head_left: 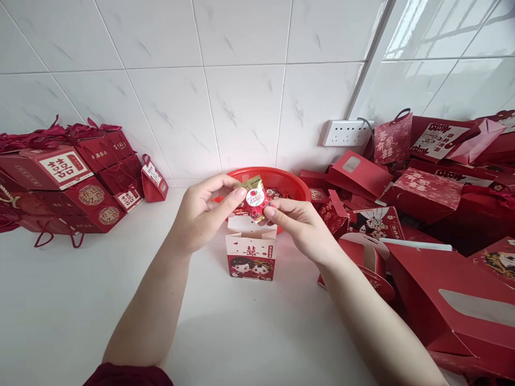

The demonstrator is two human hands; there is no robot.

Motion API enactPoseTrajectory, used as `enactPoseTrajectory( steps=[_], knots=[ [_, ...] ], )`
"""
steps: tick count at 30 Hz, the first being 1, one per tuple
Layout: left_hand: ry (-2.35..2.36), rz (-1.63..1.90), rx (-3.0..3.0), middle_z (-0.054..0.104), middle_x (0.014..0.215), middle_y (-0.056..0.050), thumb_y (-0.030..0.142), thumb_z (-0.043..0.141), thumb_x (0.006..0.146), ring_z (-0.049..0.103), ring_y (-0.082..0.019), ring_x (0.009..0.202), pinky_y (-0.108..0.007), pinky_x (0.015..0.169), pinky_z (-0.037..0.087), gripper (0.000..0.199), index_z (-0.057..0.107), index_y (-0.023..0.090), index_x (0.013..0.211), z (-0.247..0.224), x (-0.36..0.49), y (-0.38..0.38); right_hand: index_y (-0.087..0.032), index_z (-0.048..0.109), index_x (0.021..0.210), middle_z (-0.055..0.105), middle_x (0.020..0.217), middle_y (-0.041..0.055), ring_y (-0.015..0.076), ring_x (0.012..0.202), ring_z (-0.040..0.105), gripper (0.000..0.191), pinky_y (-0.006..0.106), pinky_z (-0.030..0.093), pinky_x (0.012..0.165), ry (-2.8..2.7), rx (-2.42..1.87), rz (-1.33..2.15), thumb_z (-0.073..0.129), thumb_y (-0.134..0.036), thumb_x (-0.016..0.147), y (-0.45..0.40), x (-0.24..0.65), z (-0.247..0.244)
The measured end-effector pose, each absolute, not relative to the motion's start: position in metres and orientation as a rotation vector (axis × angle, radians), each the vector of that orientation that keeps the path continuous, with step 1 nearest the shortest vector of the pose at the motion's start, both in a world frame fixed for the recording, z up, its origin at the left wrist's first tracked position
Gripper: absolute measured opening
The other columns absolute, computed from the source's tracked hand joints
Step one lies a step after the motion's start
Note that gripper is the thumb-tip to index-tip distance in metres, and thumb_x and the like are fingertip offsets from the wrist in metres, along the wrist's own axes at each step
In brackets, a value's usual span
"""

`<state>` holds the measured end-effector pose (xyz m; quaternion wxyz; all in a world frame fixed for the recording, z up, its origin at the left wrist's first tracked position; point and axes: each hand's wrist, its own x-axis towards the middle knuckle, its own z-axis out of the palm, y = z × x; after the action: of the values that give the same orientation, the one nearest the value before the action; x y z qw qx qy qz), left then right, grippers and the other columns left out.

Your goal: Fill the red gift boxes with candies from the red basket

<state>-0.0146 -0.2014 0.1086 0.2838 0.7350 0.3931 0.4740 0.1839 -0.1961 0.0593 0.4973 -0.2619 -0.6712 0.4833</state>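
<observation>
A wrapped candy (pixel 255 197) in a gold and red wrapper is held up between my two hands. My left hand (pixel 209 210) pinches its upper left side between thumb and fingers. On its lower right, my right hand (pixel 295 221) grips the wrapper the same way. Just below stands a small upright gift box (pixel 251 264), white and red with two cartoon figures on its front; its top flaps are raised. Behind the hands and the box sits a red plastic basket (pixel 295 185) with more wrapped candies in it, partly hidden by my hands.
To the left, red gift boxes (pixel 66 169) with ribbons are stacked against the tiled wall, a small red box (pixel 154 179) beside them. Many red boxes and bags (pixel 426 190) crowd the right side. A white power strip (pixel 348 133) is on the wall.
</observation>
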Motion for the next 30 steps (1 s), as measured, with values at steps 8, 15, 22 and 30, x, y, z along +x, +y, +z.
enactPoseTrajectory(
  steps=[8,15,22,30],
  knots=[
    [0.895,0.623,2.079,0.069,0.072,-0.002,0.034,0.066,0.087,0.064,-0.016,0.069,-0.026,0.064,0.054,0.020,0.074,0.020,0.075,0.117,-0.012,-0.226,-0.019,0.056,0.072,0.056,0.068,-0.0024,0.0089,0.062,0.051,0.027,0.022,0.045,0.060,-1.439,-0.590,0.952,0.060,-0.035,0.094,-0.217,0.190,0.075],
    [0.717,0.588,2.004,0.072,0.068,-0.002,0.029,0.067,0.086,0.065,-0.015,0.062,-0.025,0.057,0.054,0.020,0.079,0.023,0.072,0.110,0.012,-0.245,-0.021,0.049,0.065,0.048,0.051,-0.0057,0.0061,0.040,0.037,0.035,0.021,0.028,0.035,-1.466,-0.683,1.036,0.063,-0.039,0.091,-0.230,0.196,0.082],
    [0.670,0.612,1.857,0.073,0.066,0.000,0.026,0.069,0.085,0.068,-0.015,0.059,-0.024,0.056,0.057,0.017,0.079,0.024,0.071,0.111,0.016,-0.251,-0.021,0.045,0.061,0.048,0.051,-0.0054,0.0069,0.042,0.040,0.040,0.022,0.029,0.038,-1.480,-0.690,1.090,0.067,-0.041,0.087,-0.228,0.197,0.082],
    [0.721,0.638,1.983,0.074,0.067,0.001,0.027,0.067,0.086,0.071,-0.017,0.064,-0.024,0.056,0.057,0.019,0.078,0.026,0.070,0.111,0.014,-0.256,-0.021,0.045,0.061,0.046,0.050,-0.0053,0.0072,0.043,0.039,0.039,0.023,0.028,0.039,-1.494,-0.686,1.120,0.067,-0.040,0.087,-0.229,0.197,0.080]
  ],
)
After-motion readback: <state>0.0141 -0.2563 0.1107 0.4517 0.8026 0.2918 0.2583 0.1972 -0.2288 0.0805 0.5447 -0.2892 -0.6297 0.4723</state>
